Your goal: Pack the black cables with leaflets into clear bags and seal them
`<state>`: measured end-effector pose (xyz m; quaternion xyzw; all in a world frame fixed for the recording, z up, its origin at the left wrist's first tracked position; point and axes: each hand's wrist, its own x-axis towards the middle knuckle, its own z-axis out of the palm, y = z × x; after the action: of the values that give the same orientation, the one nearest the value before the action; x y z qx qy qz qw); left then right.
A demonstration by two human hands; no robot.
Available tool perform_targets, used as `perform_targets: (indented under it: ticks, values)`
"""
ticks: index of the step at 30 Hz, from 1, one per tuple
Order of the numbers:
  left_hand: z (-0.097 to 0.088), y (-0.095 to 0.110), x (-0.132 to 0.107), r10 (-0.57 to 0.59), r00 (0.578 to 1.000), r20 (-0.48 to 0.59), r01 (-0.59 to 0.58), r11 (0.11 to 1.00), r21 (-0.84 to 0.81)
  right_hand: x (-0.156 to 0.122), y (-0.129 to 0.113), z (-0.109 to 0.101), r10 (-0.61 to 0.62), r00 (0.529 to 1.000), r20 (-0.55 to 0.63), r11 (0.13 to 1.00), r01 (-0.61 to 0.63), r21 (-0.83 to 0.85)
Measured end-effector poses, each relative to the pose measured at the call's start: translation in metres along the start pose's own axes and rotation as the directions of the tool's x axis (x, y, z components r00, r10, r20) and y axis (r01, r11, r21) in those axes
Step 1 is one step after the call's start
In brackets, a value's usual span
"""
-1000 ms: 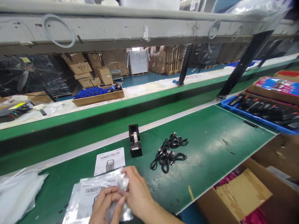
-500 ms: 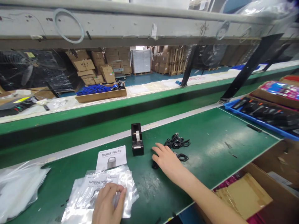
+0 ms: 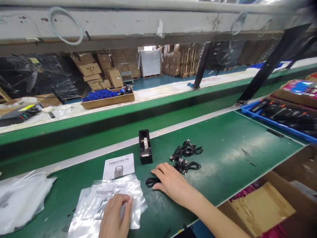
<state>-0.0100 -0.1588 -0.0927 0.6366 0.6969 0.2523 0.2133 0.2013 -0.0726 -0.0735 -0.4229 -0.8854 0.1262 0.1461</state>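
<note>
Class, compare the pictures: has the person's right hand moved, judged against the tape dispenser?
Yes. The right hand went from the plastic bag, in front of the tape dispenser, rightward to the black cables beside it.

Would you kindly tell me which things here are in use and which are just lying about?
In use: left hand on the clear bag; right hand on a black cable.
Lying about: tape dispenser, loose booklet, cable pile, blue tray, cardboard box.
</note>
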Motion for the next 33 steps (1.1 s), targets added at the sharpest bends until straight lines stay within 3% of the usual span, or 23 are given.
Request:
perform_targets:
  ticks: [5, 8, 10, 14, 17, 20, 24, 26, 28, 33]
  values:
    - [0.001, 0.004, -0.003, -0.018, 0.998, -0.063, 0.016, 0.999, -0.029, -0.007, -0.001, -0.004, 0.094, 0.995, 0.042, 0.963, -0.102, 0.25]
    - [0.002, 0.003, -0.003, -0.016, 0.998, -0.059, 0.014, 0.999, -0.031, -0.009, -0.015, -0.004, 0.162, 0.982, 0.098, 0.812, -0.189, 0.553]
    - [0.003, 0.002, -0.003, -0.001, 0.999, -0.039, 0.0, 0.999, -0.037, -0.01, -0.028, 0.0, 0.153, 0.976, 0.152, 0.737, -0.215, 0.641]
    - [0.004, -0.002, -0.004, -0.001, 0.997, -0.073, -0.007, 0.994, -0.113, -0.011, -0.045, 0.009, 0.112, 0.984, 0.142, 0.816, -0.172, 0.551]
    - [0.003, -0.006, -0.005, -0.066, 0.99, -0.127, 0.041, 0.98, -0.194, -0.012, -0.049, 0.008, 0.149, 0.976, 0.157, 0.866, -0.206, 0.456]
    - [0.002, -0.005, -0.006, -0.11, 0.985, -0.133, 0.072, 0.964, -0.258, -0.01, -0.052, 0.007, 0.193, 0.977, 0.093, 0.861, -0.214, 0.462]
    - [0.002, 0.004, -0.009, -0.084, 0.973, -0.214, 0.023, 0.962, -0.271, -0.002, -0.066, 0.016, 0.249, 0.969, -0.002, 0.867, -0.222, 0.446]
    - [0.002, 0.008, -0.01, -0.061, 0.961, -0.271, -0.006, 0.971, -0.238, 0.002, -0.074, 0.021, 0.213, 0.976, -0.035, 0.881, -0.176, 0.439]
    - [-0.002, 0.01, -0.01, -0.034, 0.951, -0.306, -0.03, 0.979, -0.2, 0.005, -0.083, 0.021, 0.104, 0.993, -0.058, 0.882, -0.065, 0.467]
    - [-0.04, 0.02, -0.005, -0.067, 0.917, -0.393, -0.008, 0.983, -0.186, 0.021, -0.098, -0.014, -0.204, 0.979, -0.026, 0.828, 0.187, 0.528]
